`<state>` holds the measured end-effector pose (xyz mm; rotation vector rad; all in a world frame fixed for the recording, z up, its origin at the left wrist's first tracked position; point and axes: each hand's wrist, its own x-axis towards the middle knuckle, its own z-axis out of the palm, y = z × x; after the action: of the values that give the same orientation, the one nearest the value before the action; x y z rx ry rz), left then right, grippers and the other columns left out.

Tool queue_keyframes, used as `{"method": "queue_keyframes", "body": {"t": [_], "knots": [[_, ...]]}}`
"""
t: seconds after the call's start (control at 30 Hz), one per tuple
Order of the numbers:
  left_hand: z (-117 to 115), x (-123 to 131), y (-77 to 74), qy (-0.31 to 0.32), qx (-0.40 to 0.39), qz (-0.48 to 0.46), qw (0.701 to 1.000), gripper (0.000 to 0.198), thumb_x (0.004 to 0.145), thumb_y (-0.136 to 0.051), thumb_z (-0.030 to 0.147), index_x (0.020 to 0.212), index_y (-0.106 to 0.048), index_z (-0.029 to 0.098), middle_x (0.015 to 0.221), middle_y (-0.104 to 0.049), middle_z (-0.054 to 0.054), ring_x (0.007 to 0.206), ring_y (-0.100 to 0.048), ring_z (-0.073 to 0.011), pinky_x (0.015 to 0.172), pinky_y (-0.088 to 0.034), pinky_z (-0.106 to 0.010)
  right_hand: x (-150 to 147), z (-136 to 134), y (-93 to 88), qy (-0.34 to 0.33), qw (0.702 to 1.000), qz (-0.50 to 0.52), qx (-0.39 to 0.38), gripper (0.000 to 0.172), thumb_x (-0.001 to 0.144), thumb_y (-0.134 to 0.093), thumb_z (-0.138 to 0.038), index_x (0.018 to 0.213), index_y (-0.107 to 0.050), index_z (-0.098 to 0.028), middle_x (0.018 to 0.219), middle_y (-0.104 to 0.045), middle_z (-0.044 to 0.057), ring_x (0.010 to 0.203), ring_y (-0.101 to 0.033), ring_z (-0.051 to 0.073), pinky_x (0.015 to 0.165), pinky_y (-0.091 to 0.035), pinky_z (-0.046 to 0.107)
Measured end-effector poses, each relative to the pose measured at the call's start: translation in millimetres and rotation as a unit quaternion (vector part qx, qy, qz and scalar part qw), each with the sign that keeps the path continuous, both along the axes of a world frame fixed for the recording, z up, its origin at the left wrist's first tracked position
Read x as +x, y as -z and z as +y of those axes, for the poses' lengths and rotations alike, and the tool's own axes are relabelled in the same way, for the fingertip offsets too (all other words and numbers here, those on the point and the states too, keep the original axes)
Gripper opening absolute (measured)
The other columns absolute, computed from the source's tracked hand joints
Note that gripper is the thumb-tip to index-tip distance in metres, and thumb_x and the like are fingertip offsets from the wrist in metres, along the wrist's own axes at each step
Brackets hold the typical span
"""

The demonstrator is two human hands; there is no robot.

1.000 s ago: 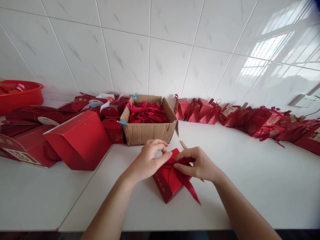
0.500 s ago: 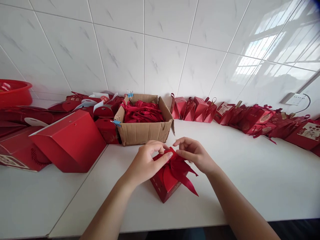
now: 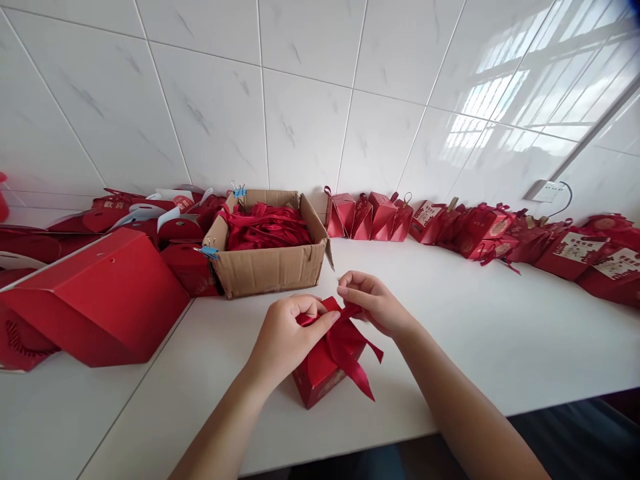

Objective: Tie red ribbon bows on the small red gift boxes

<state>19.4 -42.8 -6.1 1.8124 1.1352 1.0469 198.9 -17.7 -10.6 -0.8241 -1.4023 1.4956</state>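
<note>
A small red gift box [image 3: 316, 379] stands on the white table in front of me, with a dark red satin ribbon [image 3: 351, 369] tied on its top. Two pointed ribbon tails hang over the near right side. My left hand [image 3: 293, 333] is closed at the knot, its thumb pressed on the ribbon and its other fingers partly hidden behind. On the far right of the bow, my right hand [image 3: 377, 305] is closed with the ribbon loop at its fingers. Thumb and forefinger are bent close together; the lower fingers are partly hidden.
A cardboard box [image 3: 273, 270] filled with red ribbons stands behind the gift box, binder clips on its edge. Larger red boxes [image 3: 105, 300] crowd the left. Several ribboned red boxes [image 3: 485, 230] line the tiled wall, near a white socket [image 3: 545, 191].
The view has turned right, so things appear shifted left. My right fingers have come onto the ribbon loop, which now stretches toward them. My left hand stays at the knot.
</note>
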Motion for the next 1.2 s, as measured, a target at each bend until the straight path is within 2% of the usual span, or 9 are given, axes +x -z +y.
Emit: {"method": "queue_keyframes", "body": {"t": [0.1,0.27,0.4,0.53,0.67,0.8,0.93,1.03,1.2], "knots": [[0,1,0.8,0.008,-0.009,0.012,1.000,0.049,0.078,-0.060,0.036,0.056,-0.020,0.021,0.067,-0.058,-0.001,0.080,-0.063,-0.0209,0.066,-0.044,-0.028,-1,1,0.6,0.020,1.000,-0.009,-0.001,0.026,0.077,-0.069,-0.038,0.074,-0.052,-0.018,0.053,-0.039,-0.009,0.043,-0.029,0.003,0.038,-0.020,0.017],[4,1,4.4,0.018,0.008,0.020,1.000,0.047,0.077,-0.061,0.034,0.055,-0.021,0.022,0.054,-0.039,0.002,0.098,-0.062,-0.0253,0.075,-0.044,-0.029,-2,6,2.6,0.051,0.999,-0.010,0.007,0.028,0.073,-0.072,-0.039,0.070,-0.053,-0.018,0.049,-0.038,-0.010,0.040,-0.025,0.003,0.036,-0.018,0.017],[8,1,8.5,0.042,-0.004,0.003,0.999,0.050,0.075,-0.064,0.034,0.056,-0.019,0.022,0.055,-0.039,0.001,0.107,-0.060,-0.0272,0.077,-0.045,-0.030,-2,8,2.6,0.099,0.995,-0.012,0.010,0.035,0.076,-0.068,-0.044,0.061,-0.050,-0.017,0.044,-0.037,-0.009,0.037,-0.025,0.003,0.034,-0.018,0.018],[9,1,8.0,0.047,-0.015,-0.008,0.999,0.051,0.073,-0.067,0.034,0.055,-0.021,0.023,0.056,-0.043,0.001,0.109,-0.059,-0.0284,0.079,-0.047,-0.032,0,9,2.4,0.096,0.995,-0.029,0.020,0.040,0.075,-0.067,-0.047,0.059,-0.045,-0.018,0.045,-0.036,-0.009,0.038,-0.025,0.003,0.034,-0.018,0.018],[8,-2,3.1,0.039,-0.055,-0.038,0.997,0.045,0.077,-0.064,0.040,0.054,-0.031,0.021,0.074,-0.065,-0.003,0.107,-0.061,-0.0270,0.082,-0.047,-0.033,8,9,4.0,0.071,0.995,-0.058,0.040,0.039,0.076,-0.067,-0.047,0.061,-0.045,-0.018,0.050,-0.032,-0.009,0.042,-0.022,0.004,0.038,-0.018,0.019],[8,-5,-1.9,0.072,-0.085,-0.062,0.992,0.040,0.080,-0.062,0.039,0.054,-0.039,0.019,0.094,-0.070,-0.004,0.099,-0.062,-0.0233,0.081,-0.047,-0.031,10,8,4.1,0.070,0.996,-0.035,0.045,0.034,0.078,-0.066,-0.045,0.066,-0.050,-0.018,0.053,-0.032,-0.008,0.044,-0.022,0.005,0.041,-0.018,0.020],[7,-6,-4.1,0.083,-0.089,-0.067,0.990,0.039,0.082,-0.061,0.040,0.053,-0.046,0.018,0.096,-0.070,-0.003,0.091,-0.062,-0.0195,0.081,-0.046,-0.029,7,5,2.4,0.062,0.997,-0.001,0.040,0.027,0.079,-0.066,-0.041,0.073,-0.054,-0.018,0.057,-0.037,-0.007,0.047,-0.026,0.005,0.044,-0.020,0.020],[5,-5,-2.4,0.089,-0.088,-0.065,0.990,0.041,0.085,-0.056,0.043,0.054,-0.047,0.017,0.088,-0.068,-0.002,0.083,-0.060,-0.0172,0.075,-0.045,-0.027,7,5,1.6,0.046,0.998,0.035,0.033,0.023,0.080,-0.065,-0.037,0.075,-0.054,-0.018,0.056,-0.037,-0.007,0.047,-0.027,0.005,0.044,-0.020,0.020],[3,-1,2.3,0.055,-0.100,-0.031,0.993,0.027,0.080,-0.062,0.046,0.078,-0.064,0.019,0.080,-0.067,-0.001,0.072,-0.059,-0.0171,0.062,-0.044,-0.027,9,7,0.6,0.003,0.997,0.080,0.014,0.016,0.080,-0.064,-0.031,0.079,-0.054,-0.018,0.055,-0.039,-0.008,0.045,-0.027,0.005,0.042,-0.019,0.019]]}}
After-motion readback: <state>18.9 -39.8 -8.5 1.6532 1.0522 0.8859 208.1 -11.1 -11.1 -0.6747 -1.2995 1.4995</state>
